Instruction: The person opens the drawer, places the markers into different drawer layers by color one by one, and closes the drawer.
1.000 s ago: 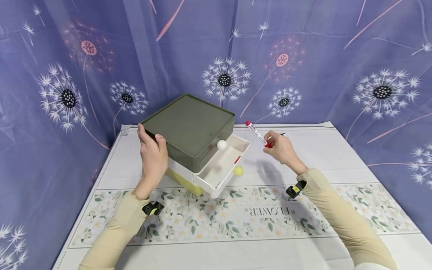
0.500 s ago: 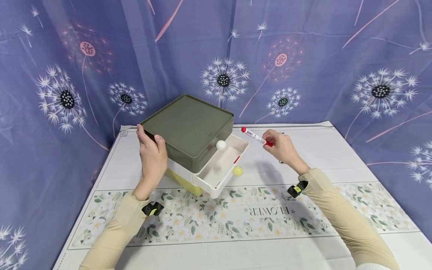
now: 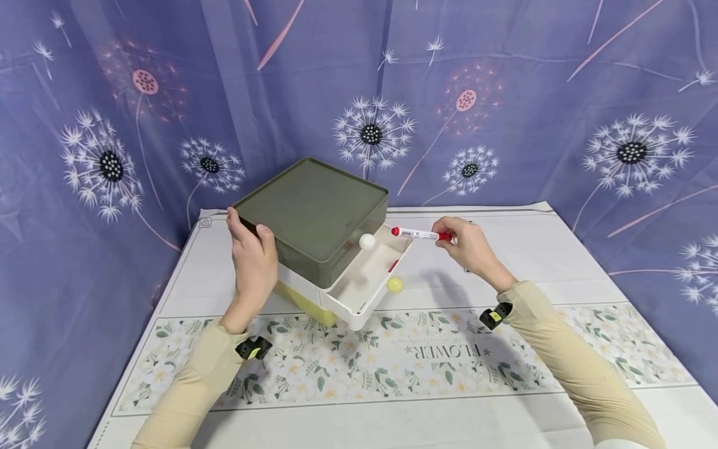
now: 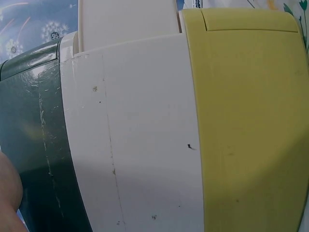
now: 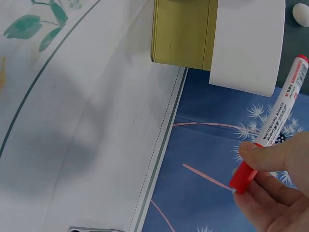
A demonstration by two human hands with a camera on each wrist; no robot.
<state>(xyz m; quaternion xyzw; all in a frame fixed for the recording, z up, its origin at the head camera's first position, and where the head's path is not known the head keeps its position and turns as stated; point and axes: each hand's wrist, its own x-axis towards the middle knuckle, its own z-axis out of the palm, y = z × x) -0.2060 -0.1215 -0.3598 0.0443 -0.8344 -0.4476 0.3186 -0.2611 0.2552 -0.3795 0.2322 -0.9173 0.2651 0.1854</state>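
Observation:
A drawer unit stands on the table, with a dark green top (image 3: 314, 209), a white middle drawer (image 3: 359, 280) pulled out and a yellow lower part (image 3: 305, 302). Along the unit's left corner my left hand (image 3: 255, 262) rests with fingers extended, thumb near the top edge; the left wrist view shows the unit's side close up. My right hand (image 3: 465, 246) pinches a whiteboard marker (image 3: 417, 234) by its red cap end. The marker is held level, its far red end above the white drawer's back corner. A small red patch (image 3: 394, 266) shows on the drawer's front wall.
A white ball knob (image 3: 367, 242) sits on the dark green front, and a yellow ball knob (image 3: 395, 285) beside the white drawer. Bits of another object show behind my right hand, mostly hidden. A flowered curtain (image 3: 280, 93) stands behind the table.
The marker has swung from tilted up to about level, its far end moving left and down toward the white drawer. My right hand has shifted slightly; my left hand keeps its place.

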